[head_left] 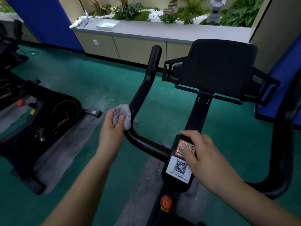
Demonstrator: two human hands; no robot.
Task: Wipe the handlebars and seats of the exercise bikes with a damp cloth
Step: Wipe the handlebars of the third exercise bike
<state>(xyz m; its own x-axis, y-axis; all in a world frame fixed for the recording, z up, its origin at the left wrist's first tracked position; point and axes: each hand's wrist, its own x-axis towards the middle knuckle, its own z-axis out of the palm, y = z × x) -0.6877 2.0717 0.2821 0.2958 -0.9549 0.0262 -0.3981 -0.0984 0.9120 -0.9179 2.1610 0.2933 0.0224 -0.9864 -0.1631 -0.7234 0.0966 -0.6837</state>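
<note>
As we looked down from the head cam, we saw two bare forearms reaching over a black exercise bike. Our left hand [112, 128] gripped a bunched grey cloth [123, 115], thumb and fingers curled round it, and pressed it against the bend of the left handlebar [146, 82], which rose up and away toward the top of the frame. Our right hand [201, 158] rested on the black centre plate [176, 181] of the bars, fingers bent and relaxed, holding nothing; its fingertips lay over an orange-bordered QR sticker [189, 146], w/ a white QR sticker [179, 168] just below. Beyond the hand stood a black tablet holder [216, 69] on its post. The right handlebar [283, 144] curved along the frame's right edge. A red knob [166, 202] sat below the plate. At left, a 2nd bike [48, 126] stood on a grey mat [61, 154], on green flooring. Further back, a white tray [107, 24] lay on a long cabinet top [162, 31], w/ plants and a stone lantern [215, 10] behind.
</note>
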